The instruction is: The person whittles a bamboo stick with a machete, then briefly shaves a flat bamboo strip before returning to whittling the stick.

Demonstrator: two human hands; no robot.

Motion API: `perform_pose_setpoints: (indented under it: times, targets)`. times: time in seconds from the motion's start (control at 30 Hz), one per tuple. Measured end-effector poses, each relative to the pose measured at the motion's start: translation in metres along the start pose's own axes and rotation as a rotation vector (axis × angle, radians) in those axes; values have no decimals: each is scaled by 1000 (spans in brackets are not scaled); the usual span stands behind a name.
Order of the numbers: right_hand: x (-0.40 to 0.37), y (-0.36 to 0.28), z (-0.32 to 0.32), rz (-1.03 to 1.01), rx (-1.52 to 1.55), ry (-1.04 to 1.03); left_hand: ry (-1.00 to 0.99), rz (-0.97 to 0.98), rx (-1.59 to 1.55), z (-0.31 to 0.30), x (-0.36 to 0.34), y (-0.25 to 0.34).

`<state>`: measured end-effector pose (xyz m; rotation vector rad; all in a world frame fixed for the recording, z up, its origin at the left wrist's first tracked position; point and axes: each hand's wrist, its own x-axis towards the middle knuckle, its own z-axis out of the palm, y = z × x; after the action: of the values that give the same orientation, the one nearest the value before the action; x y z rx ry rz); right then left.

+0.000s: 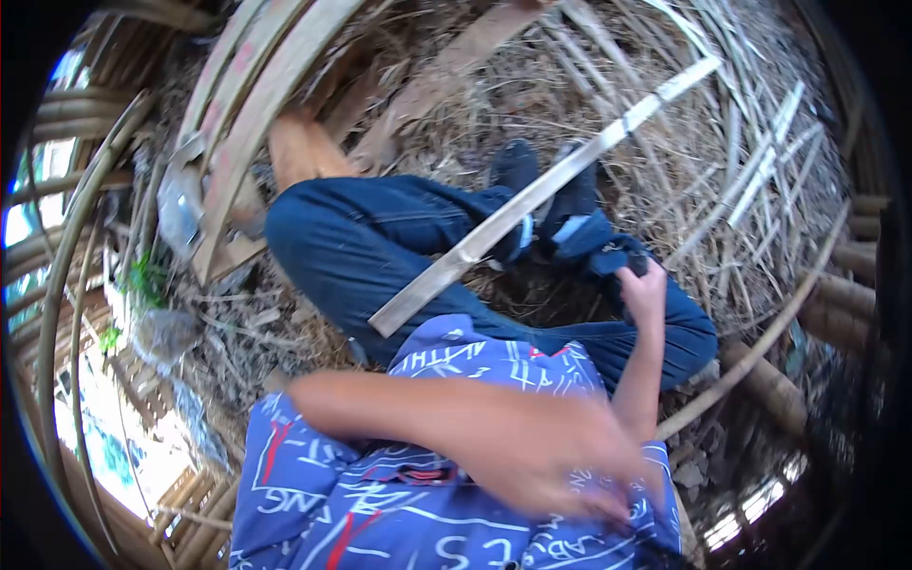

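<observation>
Well left of the right hand (pixel 646 283), clear plastic (pixel 179 214) lies beside curved slats (pixel 256 114). Nearer, mostly forward-left, a pale strip (pixel 548 189) slants over the jeans (pixel 351 237). The right hand is clamped on a dark handle (pixel 637 262); the left hand (pixel 584 456), before the shirt (pixel 304 503), is blurred; its grip I cannot tell.

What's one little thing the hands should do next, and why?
Maybe move the left hand to the long pale strip and steady it. The strip crosses over the legs with no hand on it. The right hand grips a dark object, and the left hand is a blur in front of the shirt.
</observation>
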<state>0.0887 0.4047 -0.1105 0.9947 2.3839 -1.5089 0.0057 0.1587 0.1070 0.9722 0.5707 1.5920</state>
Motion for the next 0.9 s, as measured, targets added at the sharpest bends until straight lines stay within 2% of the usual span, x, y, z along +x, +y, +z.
perform_pose_setpoints:
  times: [0.03, 0.07, 0.1, 0.13, 0.17, 0.2, 0.27, 0.33, 0.37, 0.4, 0.47, 0.5, 0.53, 0.6, 0.73, 0.9]
  targets:
    - [-4, -9, 0, -7, 17, -5, 345, -218, 513, -15, -21, 16]
    - [-4, -10, 1, -18, 34, -15, 583, -370, 873, -28, -39, 5]
    - [-6, -13, 0, -21, 22, -30, 810, -630, 1204, -30, -55, 0]
    - [-7, -16, 1, -25, 9, -55, 890, -953, 1504, -35, -74, -15]
    - [-11, -21, 2, -23, 0, -47, 973, -1052, 1597, -42, -99, -30]
    - [-14, -28, 2, 17, 34, -80, 1015, -1068, 1630, -44, -122, -43]
    - [-18, -35, 6, 64, 87, -133, 799, -1180, 1595, -42, -135, -43]
    - [-24, -43, 11, 97, 146, -164, 861, -1082, 1550, -45, -137, -54]
    - [-27, -51, 14, 116, 162, -168, 875, -934, 1550, -46, -138, -53]
    - [-31, -58, 17, 134, 180, -169, 890, -925, 1553, -51, -138, -52]
    - [-36, -66, 23, 125, 207, -172, 1035, -892, 1141, -61, -135, -51]
    - [-40, -69, 26, 111, 239, -164, 1026, -774, 1112, -64, -133, -44]
    - [-44, -70, 30, 92, 270, -156, 1029, -753, 1116, -67, -132, -43]
    - [-48, -75, 37, 85, 298, -143, 1069, -886, 1107, -74, -130, -43]
    - [-50, -93, 56, 17, 361, -156, 1052, -811, 1102, -87, -138, -59]
    - [-50, -101, 69, 5, 441, -263, 1109, -845, 1068, -86, -131, -61]
